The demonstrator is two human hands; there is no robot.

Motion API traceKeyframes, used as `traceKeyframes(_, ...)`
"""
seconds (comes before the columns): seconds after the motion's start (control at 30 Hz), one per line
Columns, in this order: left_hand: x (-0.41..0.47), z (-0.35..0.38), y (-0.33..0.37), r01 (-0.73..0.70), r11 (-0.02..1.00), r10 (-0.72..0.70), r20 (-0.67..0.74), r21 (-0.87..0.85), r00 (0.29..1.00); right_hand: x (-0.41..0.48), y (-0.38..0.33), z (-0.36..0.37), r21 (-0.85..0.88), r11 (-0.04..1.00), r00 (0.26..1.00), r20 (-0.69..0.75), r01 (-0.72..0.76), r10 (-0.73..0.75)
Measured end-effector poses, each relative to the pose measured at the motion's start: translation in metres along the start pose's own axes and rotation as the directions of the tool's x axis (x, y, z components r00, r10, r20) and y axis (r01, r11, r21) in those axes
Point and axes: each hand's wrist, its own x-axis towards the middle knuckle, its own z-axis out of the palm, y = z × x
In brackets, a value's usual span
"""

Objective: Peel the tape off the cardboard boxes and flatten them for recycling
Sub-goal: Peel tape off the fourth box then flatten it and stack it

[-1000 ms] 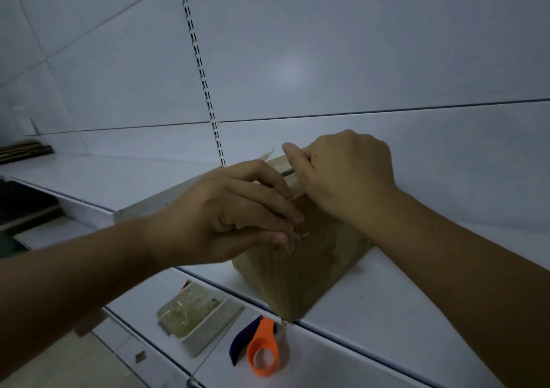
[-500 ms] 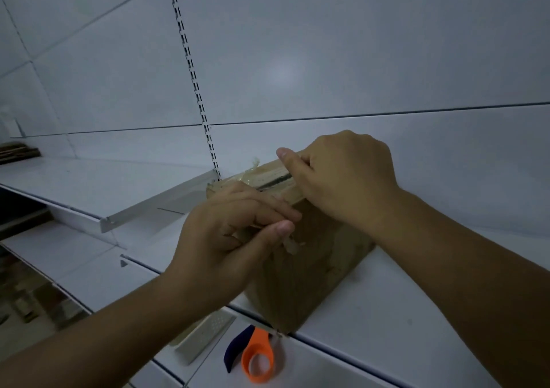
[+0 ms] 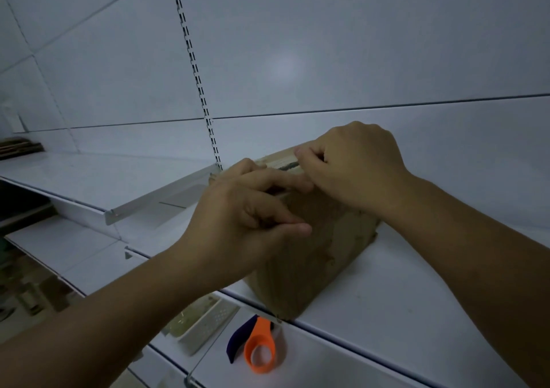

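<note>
From your head camera, the cardboard box (image 3: pixel 309 256) stands on the white shelf (image 3: pixel 401 304), its nearest bottom corner right at the shelf's front edge; its long axis runs from that corner back and to the right, toward the wall panel (image 3: pixel 327 45); the top seam shows as a dark slit running the same way. Your left hand (image 3: pixel 247 218) covers the box's near upper corner and your right hand (image 3: pixel 354 167) covers the far part of the top, so most of the seam is hidden; tape is hard to make out in the dim light. Your left fingers (image 3: pixel 285 179) are curled, thumb against forefinger, pinching at the near top edge; whether tape lies in that pinch you cannot tell. Your right fingers (image 3: pixel 303 152) are bent down onto the seam and grip the box top. On the lower shelf, an orange and dark blue tool (image 3: pixel 259 353) lies beside a white basket (image 3: pixel 208 325), partly hidden by your left forearm.
</note>
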Motion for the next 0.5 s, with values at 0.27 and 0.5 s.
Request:
traceKeyframes(0.27, 0.007, -0.023, -0.009, 0.197, 0.521, -0.353, 0.0, -0.831, 0.936, 0.007, 0.01, -0.002, -0.006, 1.0, 0.997, 0.074, 0.02, -0.019)
traceKeyframes(0.5, 0.028, -0.036, -0.042, 0.169, 0.134, -0.59, 0.059, -0.976, 0.805, 0.006, 0.014, -0.002, 0.048, 0.995, 0.986, 0.139, 0.086, -0.092)
